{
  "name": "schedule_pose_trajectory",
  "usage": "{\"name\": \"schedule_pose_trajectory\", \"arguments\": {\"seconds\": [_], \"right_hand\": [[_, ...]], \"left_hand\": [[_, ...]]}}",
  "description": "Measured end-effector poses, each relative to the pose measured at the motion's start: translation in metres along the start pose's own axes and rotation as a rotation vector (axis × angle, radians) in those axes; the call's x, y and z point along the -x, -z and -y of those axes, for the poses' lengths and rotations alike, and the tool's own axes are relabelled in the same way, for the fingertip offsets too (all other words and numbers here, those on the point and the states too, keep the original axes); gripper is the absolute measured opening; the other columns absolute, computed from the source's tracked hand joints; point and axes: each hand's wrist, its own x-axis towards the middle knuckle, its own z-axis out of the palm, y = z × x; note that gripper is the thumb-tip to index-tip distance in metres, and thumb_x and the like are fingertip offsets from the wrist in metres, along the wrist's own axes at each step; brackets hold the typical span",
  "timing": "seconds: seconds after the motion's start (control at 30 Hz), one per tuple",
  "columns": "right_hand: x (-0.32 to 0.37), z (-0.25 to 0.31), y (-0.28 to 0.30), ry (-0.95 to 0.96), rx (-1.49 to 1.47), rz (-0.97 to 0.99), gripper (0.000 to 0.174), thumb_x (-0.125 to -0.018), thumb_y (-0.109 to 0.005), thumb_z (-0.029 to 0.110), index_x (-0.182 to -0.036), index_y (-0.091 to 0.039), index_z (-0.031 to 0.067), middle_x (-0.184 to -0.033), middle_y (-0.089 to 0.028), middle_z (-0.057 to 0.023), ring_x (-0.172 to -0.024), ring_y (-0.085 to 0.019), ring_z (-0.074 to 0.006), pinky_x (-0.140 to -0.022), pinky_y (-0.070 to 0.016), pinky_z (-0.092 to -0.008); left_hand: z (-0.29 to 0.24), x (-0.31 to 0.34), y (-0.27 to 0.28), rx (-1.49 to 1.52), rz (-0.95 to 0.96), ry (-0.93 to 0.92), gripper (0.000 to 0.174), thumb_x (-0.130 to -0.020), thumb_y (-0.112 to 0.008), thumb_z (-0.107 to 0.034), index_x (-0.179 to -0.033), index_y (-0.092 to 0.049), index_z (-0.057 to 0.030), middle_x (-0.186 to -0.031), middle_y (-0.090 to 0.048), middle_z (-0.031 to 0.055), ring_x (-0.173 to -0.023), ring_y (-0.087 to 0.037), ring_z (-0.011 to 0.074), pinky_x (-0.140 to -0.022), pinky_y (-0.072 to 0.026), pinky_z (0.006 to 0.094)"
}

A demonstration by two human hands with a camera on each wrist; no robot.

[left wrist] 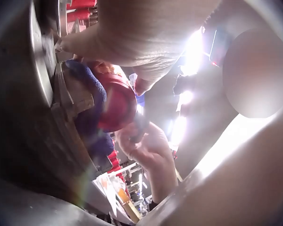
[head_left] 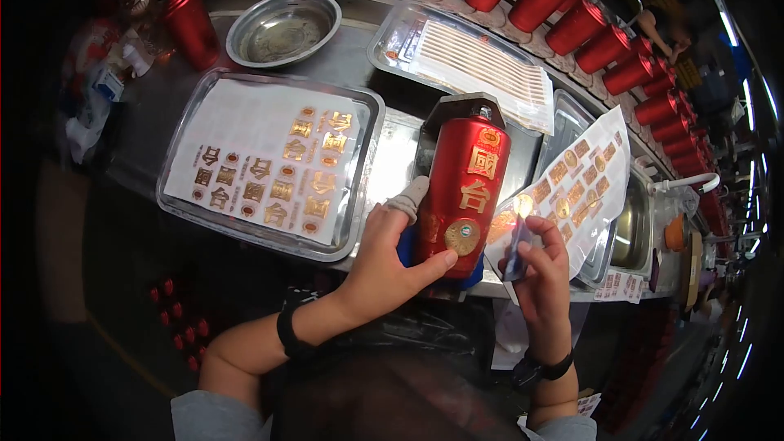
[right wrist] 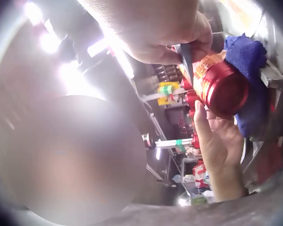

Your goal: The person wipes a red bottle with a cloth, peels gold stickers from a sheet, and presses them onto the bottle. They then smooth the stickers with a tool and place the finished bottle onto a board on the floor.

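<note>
A red bottle [head_left: 467, 196] with gold characters and a round gold seal lies tilted on a blue cloth [right wrist: 247, 52], its round base facing me. My left hand [head_left: 382, 265] holds its left side, thumb at the seal, a pale finger cot [head_left: 411, 196] on one finger. Close to the bottle's right side, my right hand [head_left: 541, 273] pinches a dark, flat, pointed tool [right wrist: 186, 61]. A gold oval piece [head_left: 523, 205] shows at the tool's upper end, overlapping a white sheet of gold stickers [head_left: 600, 188] in the head view.
Left stands a metal tray [head_left: 171, 155] with a sheet of gold characters. Behind are a metal bowl [head_left: 245, 37] and a tray with a striped sheet [head_left: 482, 69]. Red bottles [head_left: 539, 2] line the curved conveyor at the back. A sink [head_left: 633, 233] and tap [head_left: 694, 182] are right.
</note>
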Motion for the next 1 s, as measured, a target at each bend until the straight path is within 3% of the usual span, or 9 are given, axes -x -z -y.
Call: {"name": "schedule_pose_trajectory", "arguments": {"seconds": [0.1, 0.2, 0.33, 0.4, 0.47, 0.57, 0.8, 0.93, 1.0], "right_hand": [[0.018, 0.006, -0.033, 0.321, 0.349, 0.002, 0.044, -0.081, -0.072, -0.004, -0.117, -0.048, 0.0026, -0.103, -0.061, -0.0058, -0.084, -0.063, -0.0119, -0.077, -0.0534, -0.0273], [0.014, 0.004, -0.042, 0.760, 0.949, 0.253, 0.026, -0.080, -0.075, 0.000, -0.102, -0.062, 0.0010, -0.089, -0.066, -0.0099, -0.077, -0.065, -0.0195, -0.070, -0.0499, -0.0287], [-0.007, 0.009, -0.048, 0.936, 0.989, 0.056, 0.024, -0.078, -0.078, 0.003, -0.098, -0.065, 0.0007, -0.086, -0.068, -0.0109, -0.072, -0.066, -0.0232, -0.064, -0.0499, -0.0307], [-0.004, 0.010, -0.047, 1.049, 1.031, 0.178, 0.023, -0.079, -0.076, 0.002, -0.099, -0.065, 0.0010, -0.084, -0.068, -0.0116, -0.071, -0.066, -0.0237, -0.063, -0.0505, -0.0322], [-0.002, 0.013, -0.050, 0.994, 1.061, 0.318, 0.024, -0.078, -0.077, 0.001, -0.100, -0.065, 0.0005, -0.084, -0.068, -0.0131, -0.070, -0.066, -0.0252, -0.062, -0.0504, -0.0328], [-0.007, 0.011, -0.048, 0.997, 1.071, 0.144, 0.030, -0.074, -0.077, -0.002, -0.102, -0.066, 0.0012, -0.085, -0.068, -0.0124, -0.072, -0.065, -0.0272, -0.064, -0.0498, -0.0335], [0.016, 0.002, -0.020, 1.173, 1.133, 0.552, 0.037, -0.059, -0.073, -0.005, -0.093, -0.073, 0.0077, -0.090, -0.069, -0.0066, -0.078, -0.060, -0.0250, -0.067, -0.0484, -0.0350], [0.032, 0.000, -0.011, 0.965, 1.049, 0.462, 0.037, -0.057, -0.076, -0.002, -0.092, -0.074, 0.0084, -0.088, -0.068, -0.0062, -0.077, -0.059, -0.0248, -0.066, -0.0483, -0.0339], [0.030, -0.002, -0.018, 1.050, 1.063, 0.389, 0.038, -0.057, -0.075, -0.002, -0.093, -0.075, 0.0085, -0.088, -0.067, -0.0065, -0.074, -0.059, -0.0252, -0.066, -0.0480, -0.0337]], "left_hand": [[0.001, 0.001, 0.002, -0.011, 0.026, 0.003, 0.091, -0.084, -0.078, -0.017, -0.152, -0.023, 0.0050, -0.152, -0.036, 0.0187, -0.142, -0.035, 0.0255, -0.117, -0.0267, 0.0365], [0.003, 0.002, 0.002, -0.012, 0.019, -0.015, 0.090, -0.084, -0.078, -0.016, -0.152, -0.023, 0.0051, -0.153, -0.036, 0.0185, -0.142, -0.035, 0.0254, -0.117, -0.0267, 0.0361], [0.002, 0.001, 0.001, 0.004, 0.009, -0.036, 0.088, -0.084, -0.077, -0.015, -0.152, -0.024, 0.0052, -0.152, -0.036, 0.0183, -0.142, -0.035, 0.0253, -0.117, -0.0278, 0.0360], [0.003, 0.001, 0.003, -0.006, 0.004, -0.046, 0.088, -0.084, -0.078, -0.015, -0.152, -0.025, 0.0050, -0.152, -0.035, 0.0184, -0.142, -0.036, 0.0251, -0.117, -0.0284, 0.0360], [0.004, 0.001, 0.003, -0.019, 0.008, -0.056, 0.089, -0.083, -0.078, -0.015, -0.152, -0.025, 0.0047, -0.152, -0.035, 0.0184, -0.141, -0.036, 0.0248, -0.116, -0.0288, 0.0359], [0.006, 0.001, 0.002, -0.024, -0.008, -0.060, 0.090, -0.082, -0.079, -0.016, -0.152, -0.025, 0.0040, -0.151, -0.036, 0.0185, -0.140, -0.037, 0.0248, -0.116, -0.0295, 0.0361], [0.000, 0.002, 0.020, -0.170, 0.104, -0.075, 0.098, -0.074, -0.085, -0.023, -0.151, -0.030, 0.0000, -0.148, -0.039, 0.0200, -0.141, -0.036, 0.0314, -0.116, -0.0280, 0.0412], [0.013, 0.003, 0.015, -0.298, 0.085, -0.122, 0.098, -0.071, -0.084, -0.028, -0.150, -0.032, -0.0008, -0.150, -0.038, 0.0201, -0.143, -0.032, 0.0349, -0.119, -0.0162, 0.0510], [0.015, 0.002, 0.010, -0.340, 0.068, -0.181, 0.097, -0.071, -0.083, -0.029, -0.149, -0.034, -0.0009, -0.150, -0.038, 0.0199, -0.143, -0.031, 0.0347, -0.119, -0.0124, 0.0545]]}}
